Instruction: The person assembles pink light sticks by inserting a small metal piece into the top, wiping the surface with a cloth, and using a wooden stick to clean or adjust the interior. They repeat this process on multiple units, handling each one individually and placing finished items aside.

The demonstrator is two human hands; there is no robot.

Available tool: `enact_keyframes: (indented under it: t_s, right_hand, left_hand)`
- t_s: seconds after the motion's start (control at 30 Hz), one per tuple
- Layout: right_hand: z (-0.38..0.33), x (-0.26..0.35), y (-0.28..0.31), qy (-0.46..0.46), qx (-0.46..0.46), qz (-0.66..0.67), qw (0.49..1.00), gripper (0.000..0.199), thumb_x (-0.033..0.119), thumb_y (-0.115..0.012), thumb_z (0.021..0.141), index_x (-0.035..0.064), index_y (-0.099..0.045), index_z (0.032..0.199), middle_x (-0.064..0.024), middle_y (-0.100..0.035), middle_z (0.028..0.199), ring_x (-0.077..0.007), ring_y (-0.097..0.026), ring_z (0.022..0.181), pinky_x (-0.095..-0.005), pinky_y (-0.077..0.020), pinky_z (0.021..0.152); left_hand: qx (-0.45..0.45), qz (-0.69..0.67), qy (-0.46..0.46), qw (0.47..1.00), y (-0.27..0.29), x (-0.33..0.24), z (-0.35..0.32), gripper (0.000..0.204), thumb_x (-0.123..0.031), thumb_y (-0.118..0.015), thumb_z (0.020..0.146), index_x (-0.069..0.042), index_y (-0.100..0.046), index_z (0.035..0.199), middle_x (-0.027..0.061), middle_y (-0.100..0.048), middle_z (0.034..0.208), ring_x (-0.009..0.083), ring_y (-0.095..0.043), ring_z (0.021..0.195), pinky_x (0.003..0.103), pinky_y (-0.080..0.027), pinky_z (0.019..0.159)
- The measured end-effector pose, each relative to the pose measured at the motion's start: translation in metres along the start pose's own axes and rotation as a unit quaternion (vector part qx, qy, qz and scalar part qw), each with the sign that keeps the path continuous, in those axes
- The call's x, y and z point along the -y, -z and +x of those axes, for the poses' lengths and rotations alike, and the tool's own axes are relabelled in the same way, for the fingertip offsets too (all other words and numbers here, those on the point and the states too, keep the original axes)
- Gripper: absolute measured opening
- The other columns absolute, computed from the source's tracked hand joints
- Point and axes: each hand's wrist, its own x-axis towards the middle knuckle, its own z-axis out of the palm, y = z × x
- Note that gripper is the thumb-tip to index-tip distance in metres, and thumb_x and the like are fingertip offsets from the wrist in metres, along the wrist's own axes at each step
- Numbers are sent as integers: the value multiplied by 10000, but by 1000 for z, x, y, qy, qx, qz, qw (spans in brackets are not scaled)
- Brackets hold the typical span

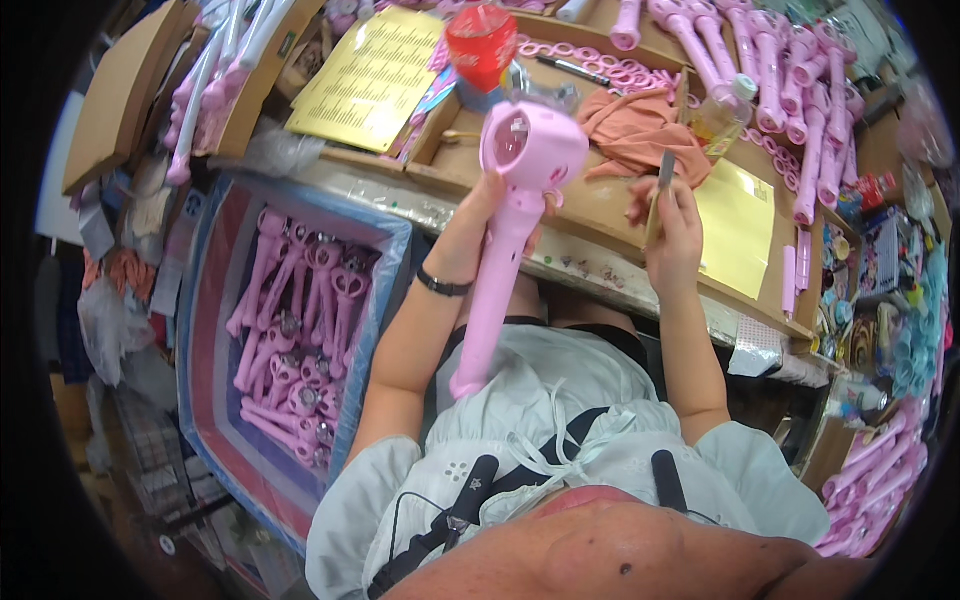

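My left hand [468, 228] is closed around a pink plastic toy wand [508, 245], just below its large hollow head. The wand tilts, its head away from me and its handle end over my lap. A round opening in the head shows something shiny inside. To the right and apart from it, my right hand [677, 240] grips a small knife-like tool [667, 165]. Its flat grey blade points up and away, with a tan part below the fingers. My hand hides part of the tool, so its exact kind is unclear.
A blue-rimmed bin [400, 270] at left holds several pink wands. On the workbench lie an orange cloth [640, 125], a bottle [728, 105], yellow sheets [740, 230], a red container [480, 45] and a black pen [572, 69]. More pink wands [770, 70] lie at far right.
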Motion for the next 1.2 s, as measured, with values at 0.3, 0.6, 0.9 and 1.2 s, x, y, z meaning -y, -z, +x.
enact_keyframes:
  t_s: [0.3, 0.6, 0.9, 1.2]
  right_hand:
    - [-67, -14, 48, 292, 45, -695, 655, 130, 182, -722, 719, 195, -672, 838, -15, -566, 1176, -263, -459, 1160, -430, -310, 983]
    - [-81, -29, 68, 247, 15, -749, 615, 108, 273, -732, 728, 278, -685, 825, 11, -542, 1261, -251, -410, 1223, -429, -186, 1061]
    - [-71, 1, 13, 177, 60, -433, 882, 177, -6, -689, 729, 65, -663, 889, -90, -656, 973, -270, -602, 933, -367, -443, 845]
    - [-58, 2, -53, 227, 172, -363, 887, 164, 41, -731, 672, 64, -623, 792, -70, -613, 730, -220, -587, 592, -307, -449, 509]
  left_hand:
    - [-42, -120, -38, 991, 29, -3, 12, 641, -589, -430, 892, -32, -476, 1206, 155, -614, 904, 213, -572, 628, 283, -460, 529]
    - [-17, -161, -63, 985, 32, -3, 16, 667, -618, -426, 882, -32, -473, 1198, 152, -592, 934, 179, -522, 610, 267, -412, 511]
    - [-19, -257, -67, 964, 34, 0, 18, 680, -627, -436, 870, -16, -489, 1163, 165, -573, 953, 192, -554, 648, 270, -476, 536]
    - [53, -360, -32, 931, 21, 14, 28, 736, -675, -448, 832, -6, -507, 1135, 152, -577, 928, 194, -546, 662, 285, -479, 556]
